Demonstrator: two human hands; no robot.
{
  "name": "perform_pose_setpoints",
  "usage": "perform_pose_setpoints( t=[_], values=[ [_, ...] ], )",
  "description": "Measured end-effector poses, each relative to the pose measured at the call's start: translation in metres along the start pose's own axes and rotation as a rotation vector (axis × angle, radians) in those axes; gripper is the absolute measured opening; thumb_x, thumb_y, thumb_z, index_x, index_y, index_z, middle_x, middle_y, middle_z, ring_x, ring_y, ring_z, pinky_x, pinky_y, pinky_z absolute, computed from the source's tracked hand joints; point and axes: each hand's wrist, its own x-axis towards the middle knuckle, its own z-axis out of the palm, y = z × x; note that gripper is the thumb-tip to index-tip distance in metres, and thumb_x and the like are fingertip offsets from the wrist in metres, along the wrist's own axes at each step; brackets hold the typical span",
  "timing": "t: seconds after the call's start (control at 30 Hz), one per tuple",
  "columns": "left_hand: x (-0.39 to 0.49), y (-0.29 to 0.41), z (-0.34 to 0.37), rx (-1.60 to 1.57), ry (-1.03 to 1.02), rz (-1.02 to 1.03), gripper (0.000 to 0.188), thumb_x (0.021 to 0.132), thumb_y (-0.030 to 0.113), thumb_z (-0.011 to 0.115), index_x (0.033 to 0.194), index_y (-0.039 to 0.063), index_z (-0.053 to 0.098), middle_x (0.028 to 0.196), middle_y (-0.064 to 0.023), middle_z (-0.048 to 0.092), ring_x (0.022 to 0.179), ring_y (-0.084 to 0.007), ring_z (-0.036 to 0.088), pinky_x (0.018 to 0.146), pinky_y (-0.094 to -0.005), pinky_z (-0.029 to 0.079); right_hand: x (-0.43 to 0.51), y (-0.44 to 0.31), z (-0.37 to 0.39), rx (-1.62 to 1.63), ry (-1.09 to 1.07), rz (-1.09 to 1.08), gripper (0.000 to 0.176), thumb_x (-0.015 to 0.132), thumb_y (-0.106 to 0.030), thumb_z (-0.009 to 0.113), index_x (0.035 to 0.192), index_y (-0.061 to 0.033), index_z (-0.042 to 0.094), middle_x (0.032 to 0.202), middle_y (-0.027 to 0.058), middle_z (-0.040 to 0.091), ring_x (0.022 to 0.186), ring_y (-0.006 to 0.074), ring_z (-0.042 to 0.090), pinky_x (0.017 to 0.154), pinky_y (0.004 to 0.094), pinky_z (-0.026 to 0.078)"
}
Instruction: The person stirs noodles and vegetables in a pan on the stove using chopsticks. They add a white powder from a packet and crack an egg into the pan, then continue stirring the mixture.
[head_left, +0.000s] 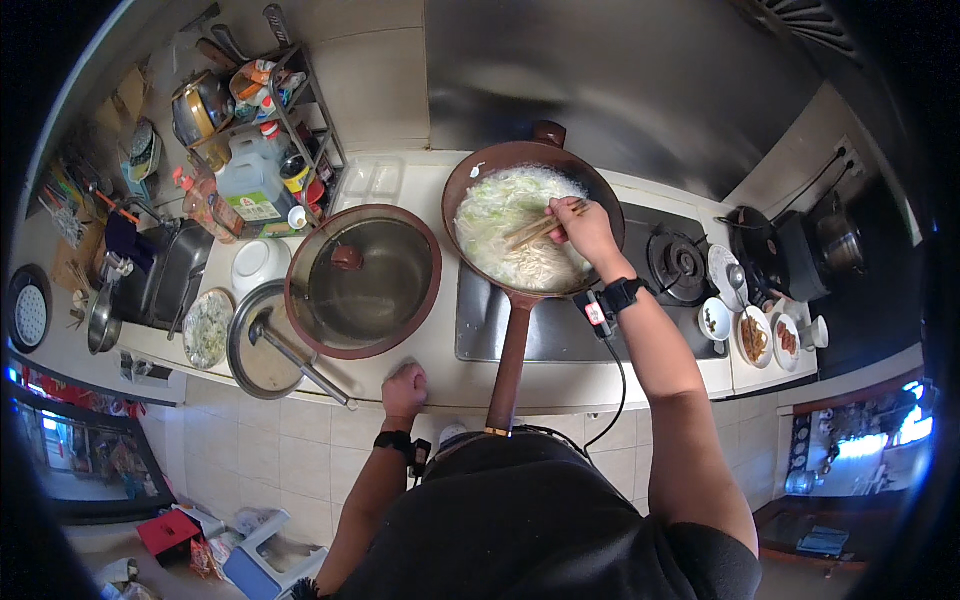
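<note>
My right hand (574, 225) holds a pair of wooden chopsticks (534, 231) over a brown frying pan (454, 180). Their tips reach into pale noodles (544, 266) in cloudy, foamy liquid with light green vegetable pieces. The pan stands on the left part of the gas stove (487, 330), its long handle (510, 367) pointing toward me. My left hand (405, 386) rests curled at the counter's front edge, and I see nothing in it. Just beyond that hand, a large glass lid (367, 300) with a brown rim and knob lies on the counter.
Left of the lid are a steel pot (238, 360) with a ladle (300, 364) across it, a plate of chopped food (208, 330), a white bowl (260, 264) and a sink (176, 262). Bottles and a rack stand behind. Right of the bare burner (679, 262) are small dishes (754, 337) of food.
</note>
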Motion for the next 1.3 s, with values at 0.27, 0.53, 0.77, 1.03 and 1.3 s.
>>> perform_pose_setpoints(
  t=[0.27, 0.53, 0.77, 1.03, 1.3],
  values=[
    [0.0, 0.001, -0.003, -0.007, -0.033, -0.02, 0.005, 0.073, 0.01, 0.052, 0.07, 0.012, 0.055, 0.069, -0.0081, 0.058, 0.065, -0.0308, 0.059, 0.058, -0.042, 0.048, 0.021, 0.022, 0.002, 0.174, 0.034, 0.105, 0.03, 0.093, -0.026, 0.051, 0.081, 0.0003, 0.06, 0.066, 0.0076, 0.06, 0.048, 0.0136, 0.058, 0.047, 0.0263, 0.054],
    [0.001, 0.007, -0.006, -0.054, -0.025, -0.045, 0.009, 0.074, 0.007, 0.049, 0.071, 0.009, 0.057, 0.066, -0.01, 0.058, 0.061, -0.0302, 0.058, 0.056, -0.0391, 0.047, 0.017, 0.015, -0.002, 0.22, 0.077, 0.121, 0.031, 0.092, -0.024, 0.052, 0.079, 0.0033, 0.061, 0.064, 0.0107, 0.061, 0.047, 0.0154, 0.06, 0.043, 0.0257, 0.052],
    [0.001, 0.002, -0.003, -0.028, -0.034, -0.024, 0.006, 0.072, 0.009, 0.052, 0.07, 0.011, 0.057, 0.07, -0.0078, 0.059, 0.065, -0.0303, 0.059, 0.058, -0.0407, 0.048, 0.013, -0.014, -0.008, 0.171, 0.109, -0.099, 0.031, 0.091, -0.024, 0.054, 0.077, 0.0023, 0.06, 0.065, 0.0069, 0.061, 0.047, 0.0125, 0.058, 0.045, 0.0251, 0.049],
    [0.001, 0.0, -0.001, -0.027, -0.021, -0.012, 0.008, 0.072, 0.005, 0.05, 0.07, 0.009, 0.056, 0.067, -0.009, 0.057, 0.062, -0.0288, 0.057, 0.057, -0.0371, 0.046, 0.013, -0.016, 0.025, 0.048, 0.094, -0.105, 0.028, 0.092, -0.025, 0.055, 0.077, -0.0018, 0.059, 0.063, 0.0029, 0.059, 0.046, 0.0102, 0.056, 0.044, 0.0236, 0.047],
    [0.001, 0.001, -0.002, -0.032, -0.025, -0.019, 0.007, 0.072, 0.007, 0.05, 0.07, 0.01, 0.056, 0.068, -0.0095, 0.058, 0.063, -0.0315, 0.058, 0.057, -0.0411, 0.047, 0.014, -0.006, 0.047, -0.103, 0.082, -0.196, 0.029, 0.089, -0.026, 0.056, 0.079, 0.0002, 0.062, 0.059, 0.0091, 0.06, 0.048, 0.0161, 0.058, 0.052, 0.0292, 0.047]
  ],
)
